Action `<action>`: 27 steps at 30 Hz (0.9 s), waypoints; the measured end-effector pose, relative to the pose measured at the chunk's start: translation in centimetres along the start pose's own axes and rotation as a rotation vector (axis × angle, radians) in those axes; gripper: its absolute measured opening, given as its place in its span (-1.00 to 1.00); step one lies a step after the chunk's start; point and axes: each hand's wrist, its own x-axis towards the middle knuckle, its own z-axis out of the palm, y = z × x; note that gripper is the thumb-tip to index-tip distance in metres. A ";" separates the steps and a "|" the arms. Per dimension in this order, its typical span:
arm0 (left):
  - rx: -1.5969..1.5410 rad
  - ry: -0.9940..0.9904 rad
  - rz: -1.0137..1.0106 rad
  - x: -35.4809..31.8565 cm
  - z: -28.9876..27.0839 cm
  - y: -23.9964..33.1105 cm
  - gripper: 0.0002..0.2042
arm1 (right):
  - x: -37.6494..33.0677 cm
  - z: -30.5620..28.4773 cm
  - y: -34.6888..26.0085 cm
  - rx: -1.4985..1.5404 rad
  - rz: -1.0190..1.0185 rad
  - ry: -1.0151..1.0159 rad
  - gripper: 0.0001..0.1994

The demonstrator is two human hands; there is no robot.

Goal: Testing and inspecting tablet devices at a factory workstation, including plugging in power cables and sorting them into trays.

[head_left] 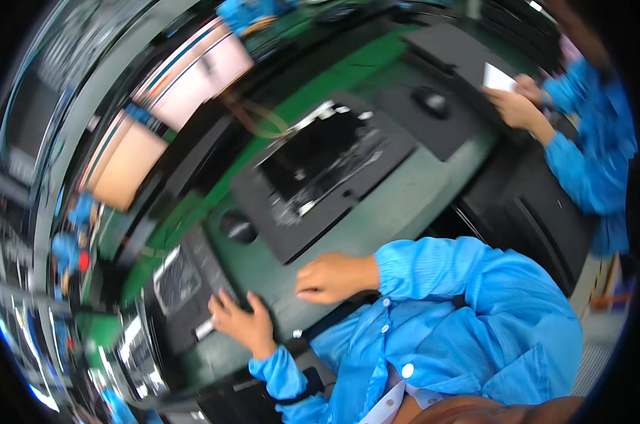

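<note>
Black tray (185,283) sits at about eight o'clock in the head view, on the grey-green bench (404,205), a shiny plate in its recess. Left hand (241,321) is on it now, fingers spread flat over the near edge, pressing rather than gripping, likely to steady it. Right hand (330,277) lies loose and empty on the bench just beside, palm down, fingers relaxed, probably bracing. Straight ahead, toward twelve o'clock, a larger dark fixture (327,169) with a glossy panel blocks the middle of the bench. A round black knob (236,227) lies between it and the tray. At two o'clock, a co-worker's hands (518,106) hold a white card (500,76).
</note>
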 end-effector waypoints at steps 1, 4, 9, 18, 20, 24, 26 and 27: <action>0.047 -0.050 -0.035 -0.2 0.2 -0.3 -0.29 | -0.2 0.2 -0.1 0.017 0.025 0.020 -0.81; 0.048 -0.021 -0.047 -0.7 0.8 -1.0 -0.30 | -0.1 0.7 -0.2 0.052 0.040 0.013 -0.79; 0.027 -0.020 -0.039 -0.8 0.9 -1.1 -0.26 | 0.1 0.4 -0.5 0.036 0.034 0.031 -0.79; -0.013 -0.014 -0.041 -1.0 0.5 -0.9 -0.33 | 0.1 0.1 -1.0 0.012 0.079 -0.018 -0.81; -0.020 -0.029 -0.049 -1.0 0.4 -0.8 -0.33 | 0.1 0.2 -1.1 -0.007 0.079 -0.016 -0.81; -0.033 -0.020 -0.030 -1.0 -0.1 -0.4 -0.32 | 0.0 0.4 -1.4 -0.081 0.037 0.022 -0.84; -0.051 -0.006 -0.008 -0.8 -0.3 -0.3 -0.32 | 0.0 0.4 -1.3 -0.100 0.020 0.026 -0.85; -0.061 -0.003 -0.004 -0.8 -0.2 -0.2 -0.32 | 0.0 0.5 -1.2 -0.135 0.029 0.039 -0.86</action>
